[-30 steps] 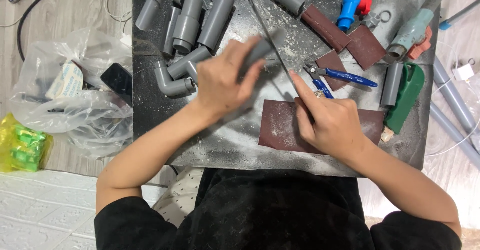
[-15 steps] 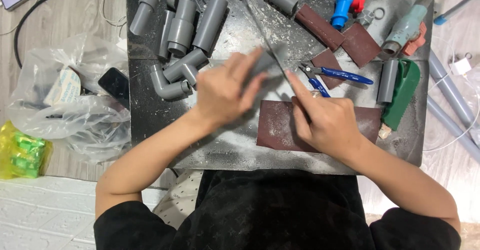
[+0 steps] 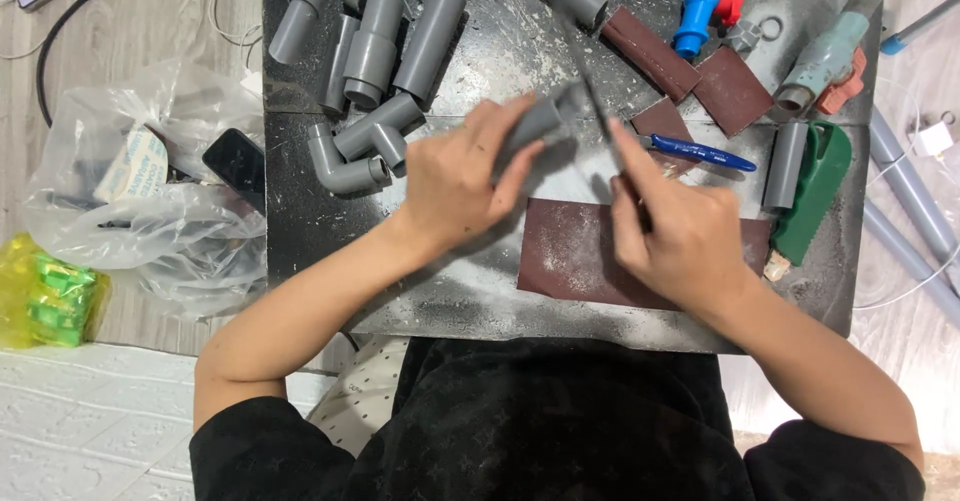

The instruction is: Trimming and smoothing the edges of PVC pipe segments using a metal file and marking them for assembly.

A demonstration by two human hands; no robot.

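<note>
Closest to the camera is the person's black shirt, then both bare forearms reaching out over a dark, dusty work board (image 3: 330, 251) covered in white powder. Under the hands there's a brown sheet of sandpaper (image 3: 570, 256) lying flat on the board, partly covered by the right hand. The right hand (image 3: 680, 236) is curled tight around the handle end of a thin dark file (image 3: 592, 101), which runs up and away from it at a slant, its far part crossing just beside the pipe piece. The left hand (image 3: 455, 181) has its fingers closed around a short grey pipe piece (image 3: 545, 121), holding it up over the middle of the board, with the free end poking out toward the file. Just past the right hand are blue-handled pliers (image 3: 700, 151), and to the right a green-handled tool (image 3: 815, 191) next to a short grey tube. Farther back on the left there's a bunch of grey pipe fittings (image 3: 375, 71), elbows and tees mostly, lying loose. At the far edge are more brown sandpaper scraps (image 3: 730, 86), a blue fitting (image 3: 695, 1) and a greyish-green valve (image 3: 830, 56). Off the board to the left on the floor sit clear plastic bags (image 3: 130, 221) and a yellow packet (image 3: 45, 291).
</note>
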